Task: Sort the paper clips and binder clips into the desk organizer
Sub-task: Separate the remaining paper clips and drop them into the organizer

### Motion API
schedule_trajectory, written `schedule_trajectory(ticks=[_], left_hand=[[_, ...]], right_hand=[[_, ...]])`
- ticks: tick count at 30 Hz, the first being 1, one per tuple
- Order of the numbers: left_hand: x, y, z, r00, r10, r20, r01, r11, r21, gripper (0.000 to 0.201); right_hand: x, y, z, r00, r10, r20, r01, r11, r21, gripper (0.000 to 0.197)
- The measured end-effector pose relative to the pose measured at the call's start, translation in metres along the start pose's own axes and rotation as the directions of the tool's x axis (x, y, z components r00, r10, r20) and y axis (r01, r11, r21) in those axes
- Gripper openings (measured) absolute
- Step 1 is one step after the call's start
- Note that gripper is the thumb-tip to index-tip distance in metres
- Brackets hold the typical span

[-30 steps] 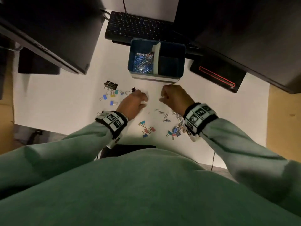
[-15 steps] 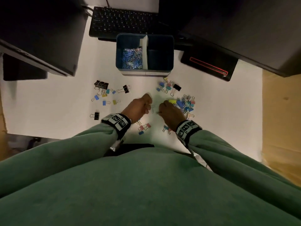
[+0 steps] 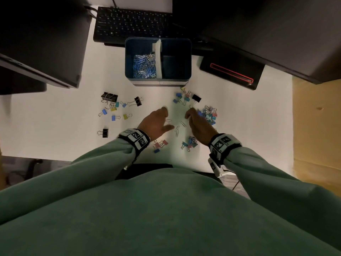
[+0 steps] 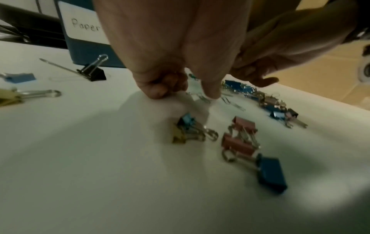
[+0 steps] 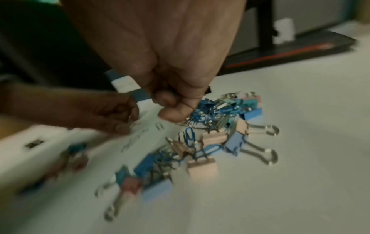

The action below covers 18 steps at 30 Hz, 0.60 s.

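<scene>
The blue desk organizer (image 3: 184, 60) stands at the back of the desk; its left compartment holds paper clips (image 3: 144, 66) and its right one looks dark. Between my hands lie loose silver paper clips (image 3: 177, 129). My left hand (image 3: 168, 119) has curled fingers and its thumb tip (image 4: 210, 93) down on a silver clip (image 4: 202, 99); a hold is unclear. My right hand (image 3: 189, 115) pinches paper clips (image 5: 192, 120) at the edge of a mixed pile of clips (image 3: 208, 113). Binder clips lie at the left (image 3: 114, 106) and near me (image 3: 159, 145).
A black keyboard (image 3: 132, 23) sits behind the organizer. Dark monitors overhang at left (image 3: 40, 43) and right (image 3: 276, 34), with a black base with a red line (image 3: 230, 71) beside the organizer. The white desk (image 3: 55, 126) ends just before my body.
Both hands have drawn back from near the organizer to the loose clips. The right hand has moved right, onto the mixed pile. The left hand has spread from a fist.
</scene>
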<state>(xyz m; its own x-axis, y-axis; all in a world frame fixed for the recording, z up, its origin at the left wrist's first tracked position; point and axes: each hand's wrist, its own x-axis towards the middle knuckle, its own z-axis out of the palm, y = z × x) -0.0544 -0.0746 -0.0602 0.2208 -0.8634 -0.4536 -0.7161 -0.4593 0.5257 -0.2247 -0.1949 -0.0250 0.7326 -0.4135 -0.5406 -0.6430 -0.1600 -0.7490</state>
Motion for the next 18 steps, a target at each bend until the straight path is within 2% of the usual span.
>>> schedule_trajectory(ticks=[2,4,5,8,10,13,16,17,18], left_hand=[[0.002,-0.002,0.008,0.999,0.05,-0.021,-0.049,0.997,0.062,0.038],[0.001,-0.003,0.011,0.993,0.1,-0.058,-0.095,0.992,0.089,0.025],[0.001,-0.004,0.011,0.99,0.123,-0.062,-0.116,0.988,0.106,0.02],[0.001,-0.005,0.013,0.987,0.145,-0.068,-0.134,0.979,0.152,0.016],[0.002,-0.004,0.015,0.988,0.142,-0.057,-0.13,0.976,0.177,0.02],[0.002,-0.005,0.015,0.988,0.144,-0.048,-0.134,0.975,0.178,0.023],[0.001,-0.007,0.009,0.983,0.161,-0.085,-0.158,0.987,0.039,0.012],[0.0,-0.006,0.004,0.979,0.17,-0.114,-0.175,0.984,-0.029,0.013],[-0.001,-0.005,-0.002,0.976,0.169,-0.135,-0.184,0.977,-0.104,0.017]], right_hand=[[-0.001,-0.001,0.007,0.991,-0.049,0.124,0.092,0.926,-0.367,0.024],[0.006,0.005,0.015,0.981,-0.075,0.179,0.163,0.819,-0.551,0.045],[0.009,0.005,0.019,0.976,-0.106,0.192,0.202,0.773,-0.602,0.047],[0.02,0.012,0.028,0.946,-0.212,0.243,0.322,0.663,-0.675,0.028],[0.02,0.014,0.03,0.942,-0.208,0.264,0.336,0.613,-0.715,0.02],[0.017,0.013,0.03,0.945,-0.215,0.246,0.327,0.602,-0.729,0.023],[0.015,0.013,0.026,0.945,-0.234,0.227,0.325,0.614,-0.719,0.021],[0.014,0.014,0.022,0.953,-0.23,0.199,0.302,0.647,-0.7,0.018],[0.014,0.015,0.018,0.968,-0.207,0.14,0.249,0.737,-0.629,0.014]])
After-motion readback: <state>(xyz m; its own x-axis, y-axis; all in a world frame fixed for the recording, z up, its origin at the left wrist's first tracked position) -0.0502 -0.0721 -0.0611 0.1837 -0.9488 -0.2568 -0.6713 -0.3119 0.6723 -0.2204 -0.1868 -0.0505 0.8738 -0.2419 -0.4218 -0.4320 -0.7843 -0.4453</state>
